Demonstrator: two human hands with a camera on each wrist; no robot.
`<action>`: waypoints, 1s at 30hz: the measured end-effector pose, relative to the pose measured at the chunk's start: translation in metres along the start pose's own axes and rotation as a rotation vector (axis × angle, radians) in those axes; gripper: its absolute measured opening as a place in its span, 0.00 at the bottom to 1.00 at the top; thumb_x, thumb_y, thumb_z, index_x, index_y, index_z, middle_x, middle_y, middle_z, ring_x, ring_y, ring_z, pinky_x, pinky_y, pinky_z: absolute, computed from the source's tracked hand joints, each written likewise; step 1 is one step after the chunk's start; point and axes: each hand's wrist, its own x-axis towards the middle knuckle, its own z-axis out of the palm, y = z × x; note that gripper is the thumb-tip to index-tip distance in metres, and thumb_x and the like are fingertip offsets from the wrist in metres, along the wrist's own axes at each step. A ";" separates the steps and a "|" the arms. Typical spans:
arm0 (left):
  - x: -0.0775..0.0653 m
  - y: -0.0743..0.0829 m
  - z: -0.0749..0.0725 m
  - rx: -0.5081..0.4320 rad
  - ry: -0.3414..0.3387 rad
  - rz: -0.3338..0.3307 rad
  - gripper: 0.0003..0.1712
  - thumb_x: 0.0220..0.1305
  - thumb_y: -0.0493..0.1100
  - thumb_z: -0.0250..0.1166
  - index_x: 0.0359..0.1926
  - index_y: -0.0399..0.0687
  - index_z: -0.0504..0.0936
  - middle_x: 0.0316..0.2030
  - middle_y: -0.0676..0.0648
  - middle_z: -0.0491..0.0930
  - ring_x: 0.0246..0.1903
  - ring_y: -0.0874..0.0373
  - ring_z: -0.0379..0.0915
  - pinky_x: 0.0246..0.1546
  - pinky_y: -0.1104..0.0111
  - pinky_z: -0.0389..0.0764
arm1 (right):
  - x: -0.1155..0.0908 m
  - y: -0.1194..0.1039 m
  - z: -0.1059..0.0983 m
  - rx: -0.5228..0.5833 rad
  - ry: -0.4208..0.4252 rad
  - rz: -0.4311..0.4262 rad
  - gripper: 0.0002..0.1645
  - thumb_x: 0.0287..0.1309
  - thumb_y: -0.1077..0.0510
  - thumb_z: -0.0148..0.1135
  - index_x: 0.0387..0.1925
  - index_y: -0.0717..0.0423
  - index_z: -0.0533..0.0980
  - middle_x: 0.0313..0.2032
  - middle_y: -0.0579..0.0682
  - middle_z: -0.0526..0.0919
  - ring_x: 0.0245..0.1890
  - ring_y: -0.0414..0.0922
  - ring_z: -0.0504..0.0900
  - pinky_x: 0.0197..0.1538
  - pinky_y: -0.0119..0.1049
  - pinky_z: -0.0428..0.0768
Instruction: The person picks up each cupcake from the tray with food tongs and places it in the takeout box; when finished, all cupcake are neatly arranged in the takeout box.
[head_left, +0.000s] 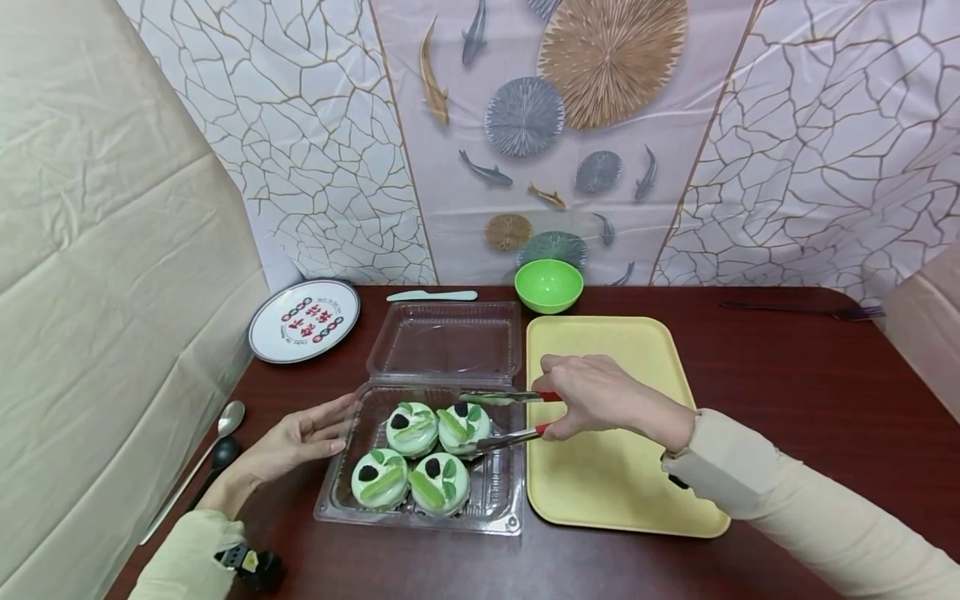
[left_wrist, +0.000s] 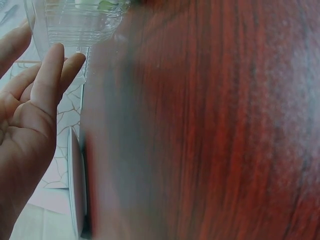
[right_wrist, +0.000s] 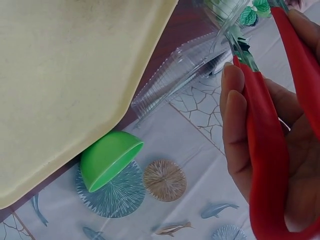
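Observation:
In the head view my right hand (head_left: 600,396) grips tongs with red handles (right_wrist: 265,150). Their metal arms (head_left: 506,439) reach to either side of the back right cake (head_left: 459,427), which is topped with a dark berry and green leaves. Several such cakes, among them the front left one (head_left: 375,483), sit in a hinged clear plastic box (head_left: 495,504) whose lid (head_left: 453,337) lies folded back. My left hand (head_left: 303,437) is at the box's left wall, fingers extended; the left wrist view shows the fingers (left_wrist: 47,82) beside the clear wall.
Right of the box lies a yellow tray (head_left: 622,492), with a green bowl (head_left: 549,287) behind it. A white plate (head_left: 303,321) and a pale knife (head_left: 431,296) lie at the back. Two spoons, one metal (head_left: 231,417) and one black (head_left: 223,452), lie left. A dark fork (head_left: 795,310) rests at the back right.

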 end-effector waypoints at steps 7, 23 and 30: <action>0.001 -0.001 0.000 -0.001 0.000 0.001 0.41 0.68 0.27 0.55 0.73 0.23 0.41 0.66 0.67 0.67 0.64 0.73 0.67 0.57 0.78 0.75 | -0.001 0.001 0.000 0.014 0.002 0.006 0.14 0.36 0.46 0.75 0.22 0.43 0.77 0.23 0.40 0.66 0.20 0.36 0.63 0.21 0.32 0.61; 0.000 -0.002 -0.001 0.066 0.010 -0.021 0.41 0.70 0.30 0.54 0.73 0.25 0.39 0.67 0.69 0.65 0.64 0.74 0.66 0.56 0.79 0.74 | -0.028 0.021 -0.009 0.129 0.135 0.053 0.19 0.37 0.46 0.76 0.36 0.44 0.83 0.25 0.39 0.67 0.20 0.33 0.62 0.22 0.28 0.60; -0.001 -0.002 -0.001 0.034 0.017 -0.030 0.41 0.69 0.28 0.54 0.73 0.25 0.39 0.66 0.68 0.66 0.64 0.74 0.67 0.56 0.79 0.75 | -0.065 0.056 0.008 0.294 0.438 0.164 0.26 0.39 0.54 0.80 0.44 0.56 0.83 0.28 0.43 0.71 0.25 0.31 0.65 0.26 0.26 0.65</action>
